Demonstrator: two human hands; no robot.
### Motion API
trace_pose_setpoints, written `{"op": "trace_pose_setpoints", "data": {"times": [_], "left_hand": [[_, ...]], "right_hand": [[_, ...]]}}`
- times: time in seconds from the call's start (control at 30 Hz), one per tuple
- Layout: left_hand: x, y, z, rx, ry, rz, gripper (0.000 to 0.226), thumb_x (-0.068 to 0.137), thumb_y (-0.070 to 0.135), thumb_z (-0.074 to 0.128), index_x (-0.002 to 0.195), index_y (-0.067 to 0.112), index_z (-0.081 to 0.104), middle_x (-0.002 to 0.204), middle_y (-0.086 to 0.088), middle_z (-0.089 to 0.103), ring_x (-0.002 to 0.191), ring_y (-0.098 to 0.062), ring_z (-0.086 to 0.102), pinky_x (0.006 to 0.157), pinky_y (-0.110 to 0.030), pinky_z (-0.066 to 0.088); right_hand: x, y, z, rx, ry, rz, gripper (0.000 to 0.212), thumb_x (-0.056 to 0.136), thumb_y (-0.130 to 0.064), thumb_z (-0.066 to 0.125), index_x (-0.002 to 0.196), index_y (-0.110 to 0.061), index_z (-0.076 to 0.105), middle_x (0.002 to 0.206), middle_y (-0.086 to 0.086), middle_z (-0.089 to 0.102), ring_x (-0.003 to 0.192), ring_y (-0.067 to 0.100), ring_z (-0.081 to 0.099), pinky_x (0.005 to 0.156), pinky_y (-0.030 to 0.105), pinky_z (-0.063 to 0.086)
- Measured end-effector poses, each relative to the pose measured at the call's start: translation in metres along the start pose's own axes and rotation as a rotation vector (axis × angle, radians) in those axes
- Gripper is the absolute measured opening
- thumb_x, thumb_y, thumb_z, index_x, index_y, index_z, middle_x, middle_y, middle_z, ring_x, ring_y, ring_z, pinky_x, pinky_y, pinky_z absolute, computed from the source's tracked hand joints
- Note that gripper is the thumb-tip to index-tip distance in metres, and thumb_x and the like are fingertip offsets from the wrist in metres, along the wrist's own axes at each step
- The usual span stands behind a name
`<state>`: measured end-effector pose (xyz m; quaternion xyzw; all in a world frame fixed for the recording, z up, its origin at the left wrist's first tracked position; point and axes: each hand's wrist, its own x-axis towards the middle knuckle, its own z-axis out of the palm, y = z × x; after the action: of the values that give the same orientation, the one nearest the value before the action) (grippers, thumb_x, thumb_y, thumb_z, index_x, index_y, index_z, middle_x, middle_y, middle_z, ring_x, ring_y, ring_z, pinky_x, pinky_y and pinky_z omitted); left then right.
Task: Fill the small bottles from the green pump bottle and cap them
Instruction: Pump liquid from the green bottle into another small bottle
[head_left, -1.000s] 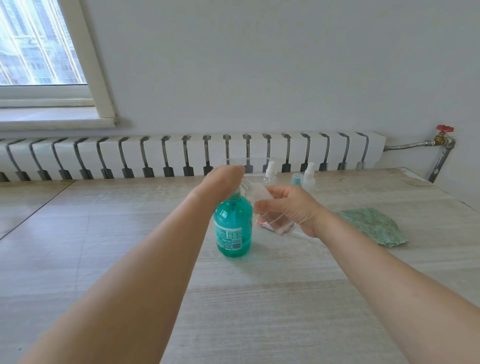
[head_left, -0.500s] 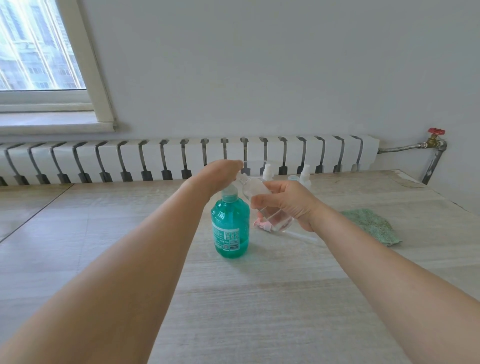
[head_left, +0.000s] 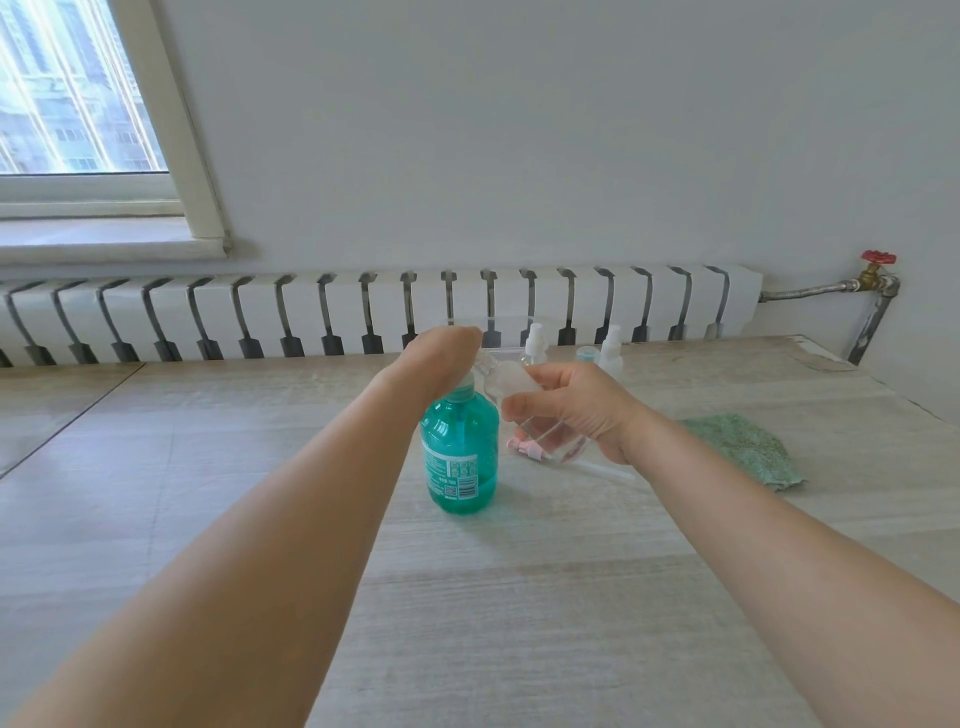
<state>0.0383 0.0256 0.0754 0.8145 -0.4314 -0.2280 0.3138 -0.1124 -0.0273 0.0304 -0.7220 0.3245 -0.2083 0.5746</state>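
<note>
The green pump bottle (head_left: 460, 452) stands upright at the middle of the frame on the table (head_left: 519, 597), its long axis vertical, label toward the camera. Green liquid shows through its wall; how high it reaches cannot be told. The left hand (head_left: 436, 358) lies over the pump head, wrist bent down; its fingers are hidden behind the hand, so whether they are curled or flat cannot be told.

Just right of the pump bottle, the right hand (head_left: 576, 408) holds a small clear bottle (head_left: 540, 421) off the table. Its fingers are curled round the body, thumb on the near side. The bottle is tilted, long axis running from lower right to upper left, mouth toward the pump head. It looks nearly clear inside; any liquid in it cannot be made out.

A pink-and-white cap (head_left: 524, 448) with a thin tube (head_left: 608, 470) lies on the table below that hand, the tube pointing toward the right of the frame.

Further back, near the radiator (head_left: 363, 312), stand two small spray bottles (head_left: 535, 345) (head_left: 612, 351), upright and capped, with a small blue-topped one (head_left: 587, 355) between them. A green cloth (head_left: 743, 449) lies at the right of the frame.
</note>
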Motion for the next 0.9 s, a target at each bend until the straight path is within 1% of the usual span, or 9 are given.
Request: {"op": "trace_pose_setpoints", "data": {"times": [0.17,0.27,0.4,0.5,0.6,0.7,0.73,0.83,0.9], "left_hand": [[0.005,-0.006,0.007,-0.085,0.021,-0.089,0.028,0.096,0.03,0.037,0.111,0.011,0.052,0.109,-0.008,0.055,0.095,-0.018,0.052,0.085,-0.029,0.044],[0.007,-0.006,0.008,-0.086,0.033,-0.087,0.031,0.096,0.031,0.037,0.116,0.011,0.052,0.102,-0.005,0.052,0.094,-0.018,0.051,0.082,-0.029,0.043],[0.005,-0.005,0.005,-0.093,0.019,-0.082,0.029,0.097,0.033,0.037,0.112,0.013,0.051,0.105,-0.006,0.053,0.095,-0.017,0.051,0.085,-0.029,0.042],[0.005,-0.005,0.006,-0.042,-0.006,-0.047,0.033,0.098,0.033,0.035,0.119,0.013,0.05,0.122,-0.008,0.052,0.104,-0.019,0.05,0.09,-0.031,0.04],[0.001,-0.003,0.001,-0.012,-0.006,-0.007,0.036,0.098,0.034,0.035,0.119,0.01,0.05,0.124,-0.01,0.052,0.098,-0.021,0.05,0.086,-0.031,0.039],[0.0,0.0,-0.004,0.006,-0.011,0.037,0.044,0.098,0.034,0.033,0.124,0.003,0.051,0.13,-0.015,0.051,0.116,-0.031,0.049,0.095,-0.036,0.038],[-0.001,0.0,-0.004,0.004,-0.015,0.034,0.045,0.098,0.035,0.033,0.124,0.004,0.052,0.129,-0.015,0.052,0.116,-0.032,0.048,0.094,-0.037,0.038],[-0.001,0.002,-0.003,-0.013,-0.007,-0.008,0.04,0.098,0.038,0.033,0.122,0.01,0.049,0.11,-0.007,0.05,0.097,-0.02,0.046,0.083,-0.031,0.036],[0.0,0.003,-0.001,-0.03,0.002,-0.032,0.041,0.098,0.039,0.035,0.124,0.01,0.048,0.105,-0.005,0.047,0.095,-0.017,0.045,0.082,-0.028,0.036]], "right_hand": [[0.003,0.005,0.003,-0.007,-0.004,0.012,0.061,0.063,-0.031,0.081,0.12,-0.02,0.064,0.092,-0.003,0.074,0.07,0.011,0.07,0.056,0.021,0.051],[0.002,0.007,0.003,-0.002,0.004,0.011,0.07,0.054,-0.037,0.08,0.12,-0.02,0.063,0.091,-0.004,0.074,0.07,0.01,0.07,0.055,0.02,0.051],[0.001,0.006,0.005,0.024,0.002,0.008,0.069,0.054,-0.037,0.08,0.119,-0.021,0.064,0.088,-0.007,0.074,0.067,0.007,0.07,0.052,0.017,0.05],[0.0,0.006,0.004,0.032,0.008,0.015,0.062,0.059,-0.033,0.081,0.118,-0.021,0.064,0.085,-0.008,0.074,0.065,0.007,0.069,0.048,0.015,0.049],[-0.001,0.004,0.003,0.03,0.014,0.016,0.057,0.065,-0.029,0.081,0.118,-0.021,0.064,0.087,-0.006,0.074,0.067,0.009,0.07,0.051,0.018,0.05],[-0.002,0.0,0.001,0.027,0.016,0.008,0.056,0.065,-0.028,0.081,0.118,-0.02,0.065,0.089,-0.004,0.075,0.069,0.012,0.07,0.052,0.018,0.05],[-0.002,-0.001,0.001,0.024,0.011,0.004,0.056,0.065,-0.028,0.081,0.118,-0.019,0.065,0.089,-0.003,0.075,0.069,0.013,0.07,0.052,0.018,0.05],[-0.004,-0.003,0.0,0.003,0.008,-0.008,0.053,0.069,-0.026,0.081,0.119,-0.018,0.065,0.094,0.002,0.074,0.071,0.015,0.069,0.058,0.023,0.051],[-0.005,-0.003,0.0,-0.008,0.01,-0.008,0.053,0.07,-0.026,0.08,0.12,-0.018,0.064,0.097,0.003,0.073,0.073,0.016,0.069,0.061,0.025,0.051]]}}
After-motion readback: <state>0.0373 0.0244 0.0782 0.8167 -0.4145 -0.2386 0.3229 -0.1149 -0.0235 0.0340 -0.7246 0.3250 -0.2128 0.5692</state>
